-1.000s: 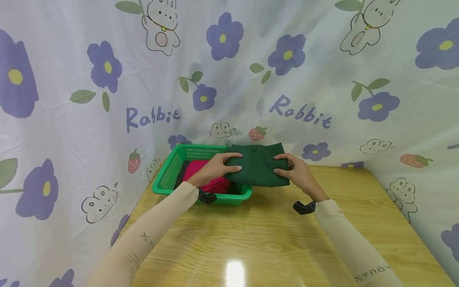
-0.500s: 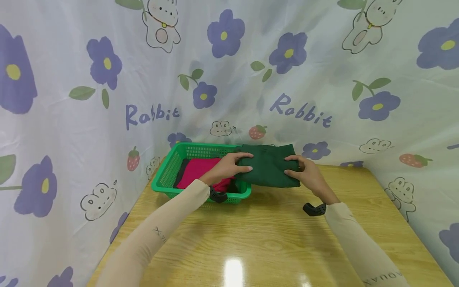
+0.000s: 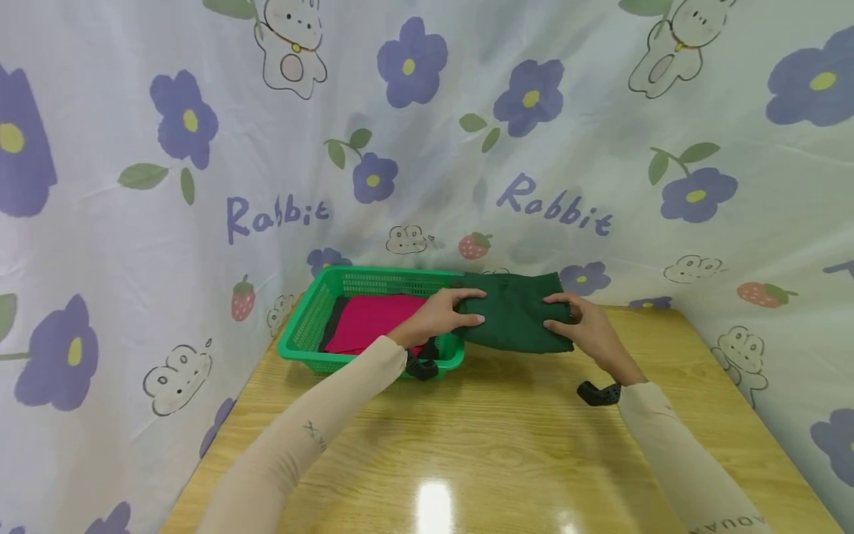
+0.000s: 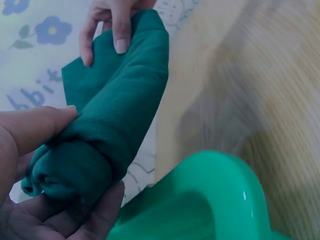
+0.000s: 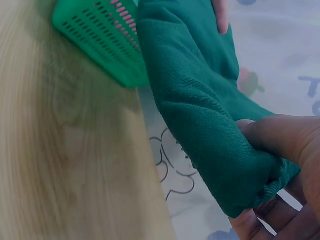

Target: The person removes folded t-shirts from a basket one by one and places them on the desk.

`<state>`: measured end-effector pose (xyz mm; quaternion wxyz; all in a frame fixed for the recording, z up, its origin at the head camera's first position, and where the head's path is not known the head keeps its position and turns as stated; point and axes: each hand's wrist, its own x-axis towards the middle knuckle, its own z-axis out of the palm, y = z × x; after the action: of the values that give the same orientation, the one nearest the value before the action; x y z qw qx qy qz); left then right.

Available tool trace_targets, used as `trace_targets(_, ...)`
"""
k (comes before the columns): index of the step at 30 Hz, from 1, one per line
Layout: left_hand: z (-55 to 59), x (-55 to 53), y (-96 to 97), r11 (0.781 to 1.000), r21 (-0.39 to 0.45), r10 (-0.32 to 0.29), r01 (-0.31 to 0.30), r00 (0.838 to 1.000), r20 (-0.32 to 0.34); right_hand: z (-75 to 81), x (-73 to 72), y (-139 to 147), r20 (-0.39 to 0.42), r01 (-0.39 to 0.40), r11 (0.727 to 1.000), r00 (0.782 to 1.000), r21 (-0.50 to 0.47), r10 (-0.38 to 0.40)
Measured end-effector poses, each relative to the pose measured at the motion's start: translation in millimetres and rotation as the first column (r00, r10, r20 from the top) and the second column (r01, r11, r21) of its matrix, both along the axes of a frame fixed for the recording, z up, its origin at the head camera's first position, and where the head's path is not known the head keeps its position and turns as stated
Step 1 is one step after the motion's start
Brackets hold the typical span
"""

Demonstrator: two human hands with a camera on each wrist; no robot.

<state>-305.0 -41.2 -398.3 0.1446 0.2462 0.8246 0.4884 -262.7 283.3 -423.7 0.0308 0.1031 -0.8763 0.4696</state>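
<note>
A dark green folded cloth (image 3: 517, 315) is held up between both hands at the basket's right end. My left hand (image 3: 443, 311) grips its left end, thumb on the near face and fingers curled beneath, as the left wrist view shows. My right hand (image 3: 587, 326) pinches the right end, thumb on one face and fingers under the rolled edge. In the left wrist view the cloth (image 4: 120, 100) looks thick and rolled along one side. The green plastic basket (image 3: 307, 356) stands to the left, its right rim just below my left hand.
Inside the basket lies a folded red cloth (image 3: 373, 322) on top of a dark cloth (image 3: 331, 326). All this is on a wooden table (image 3: 507, 430). A rabbit-and-flower print curtain (image 3: 427, 148) hangs behind and at both sides.
Both hands have moved right with the green cloth, from partly over the basket to mostly beyond its right rim. More of the red cloth now shows.
</note>
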Motion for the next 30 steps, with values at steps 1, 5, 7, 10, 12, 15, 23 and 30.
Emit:
trace_targets(1,-0.1,0.4,1.6,1.0,-0.002,-0.001,0.001,1.0,-0.003,0.1,0.5,1.2,0.001,0.004,1.0,1.0,0.002,-0.004)
trace_targets(5,-0.2,2.8,9.5,1.0,-0.016,-0.004,0.004,1.0,-0.012,-0.3,3.8,7.5,-0.004,-0.001,1.0,1.0,0.001,0.001)
trace_targets(7,-0.6,4.2,14.0,1.0,-0.025,-0.007,0.007,1.0,-0.013,-1.9,4.7,11.7,0.003,-0.004,1.0,1.0,-0.01,0.004)
trace_targets(10,-2.0,5.1,20.8,0.999,-0.037,-0.002,0.002,1.0,-0.006,-4.2,5.4,17.7,0.012,-0.006,1.0,1.0,-0.014,0.006)
trace_targets(12,-3.2,5.4,25.5,0.999,-0.046,0.0,0.0,1.0,-0.009,-7.1,5.0,21.7,0.012,-0.005,1.0,1.0,-0.016,0.005)
trace_targets(15,-4.8,6.2,32.0,0.999,-0.045,-0.001,0.001,1.0,-0.011,-10.7,4.3,27.1,-0.003,-0.002,1.0,1.0,-0.002,0.002)
trace_targets(23,-8.3,10.0,50.1,0.998,-0.056,-0.006,0.004,1.0,-0.022,-19.3,5.3,41.7,0.002,0.02,1.0,1.0,0.018,-0.021)
trace_targets(30,-16.6,7.5,62.1,0.997,-0.081,-0.007,0.004,0.999,-0.038,-30.1,3.8,50.4,0.018,0.044,0.999,0.999,0.026,-0.044)
